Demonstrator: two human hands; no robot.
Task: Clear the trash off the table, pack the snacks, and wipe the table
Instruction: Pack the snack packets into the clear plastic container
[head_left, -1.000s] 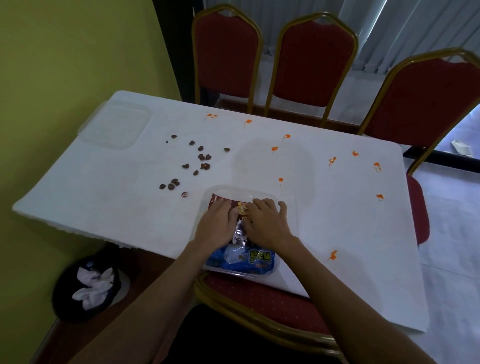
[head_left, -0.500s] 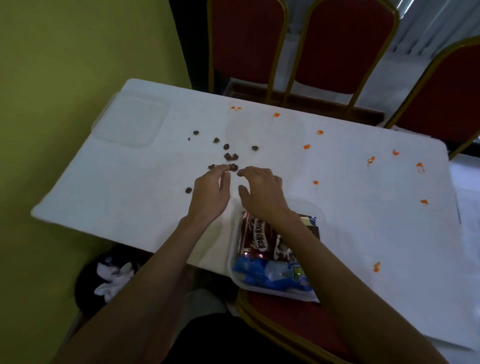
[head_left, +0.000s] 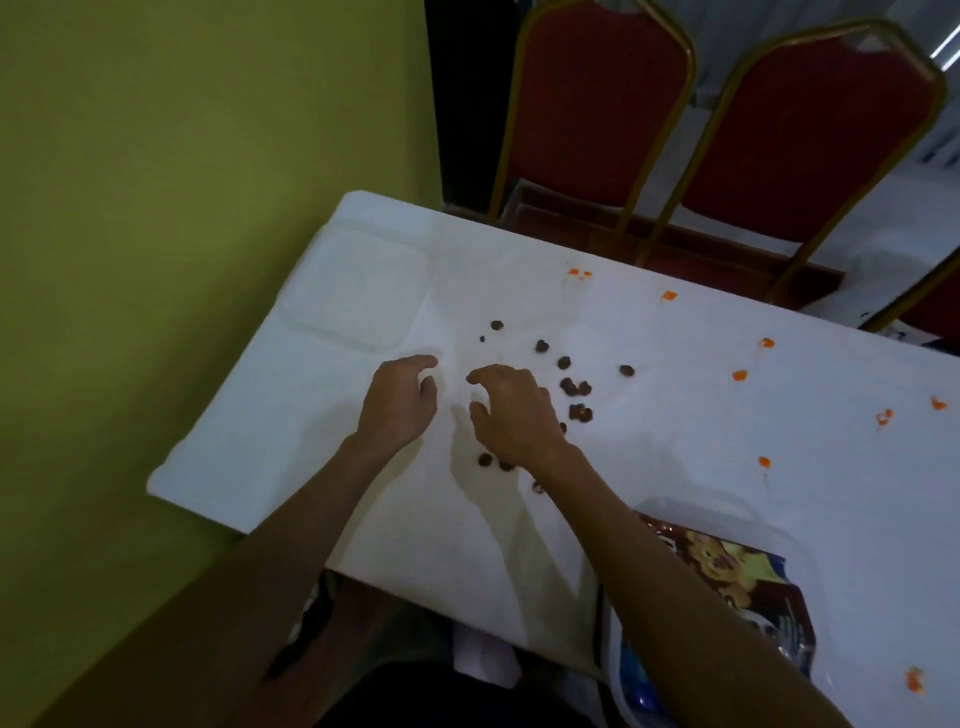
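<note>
Several small lumpy brown snack pieces (head_left: 568, 385)

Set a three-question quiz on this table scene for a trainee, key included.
1. True or false: the snack packets lie inside the clear box.
2. The stains on the table are: A orange, B green, C blue.
3. Fill in: the clear lid lies nearer the ___ hand.
Key: 1 true. 2 A. 3 left: the left hand is closer to it than the right hand.
</note>
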